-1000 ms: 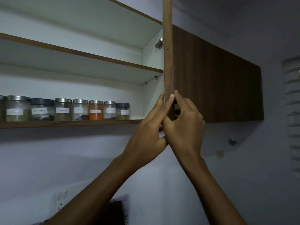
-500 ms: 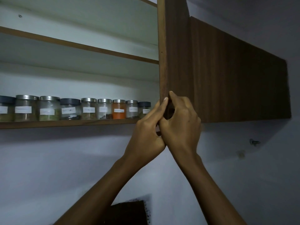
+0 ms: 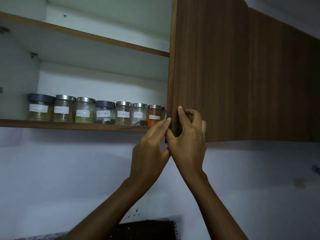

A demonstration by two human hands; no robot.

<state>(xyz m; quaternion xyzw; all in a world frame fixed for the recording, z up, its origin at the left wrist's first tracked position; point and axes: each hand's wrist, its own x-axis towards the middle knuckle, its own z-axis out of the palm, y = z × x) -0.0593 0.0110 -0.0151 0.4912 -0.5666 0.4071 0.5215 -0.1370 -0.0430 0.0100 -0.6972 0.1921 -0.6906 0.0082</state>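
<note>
A brown wooden cabinet door (image 3: pixel 216 70) of a wall cupboard stands partly swung, its edge facing me. My right hand (image 3: pixel 187 137) grips the door's lower left corner, thumb on the edge and fingers curled on the front face. My left hand (image 3: pixel 150 146) reaches up beside it, fingers extended and fingertips touching the door's edge from the left. Inside, several labelled spice jars (image 3: pixel 105 112) stand in a row on the lowest shelf (image 3: pixel 69 125), one filled with orange powder (image 3: pixel 154 116).
An upper shelf (image 3: pixel 83 34) in the cupboard holds nothing visible. A second closed door (image 3: pixel 285 84) continues to the right. Below is a pale wall (image 3: pixel 52 170), with a dark object (image 3: pixel 147 229) at the bottom edge and a small wall fitting (image 3: pixel 316 169) at far right.
The door has swung left toward the cupboard opening, showing more of its front face and hiding the rightmost jars. Both hands stayed at its lower corner. The view shifted left.
</note>
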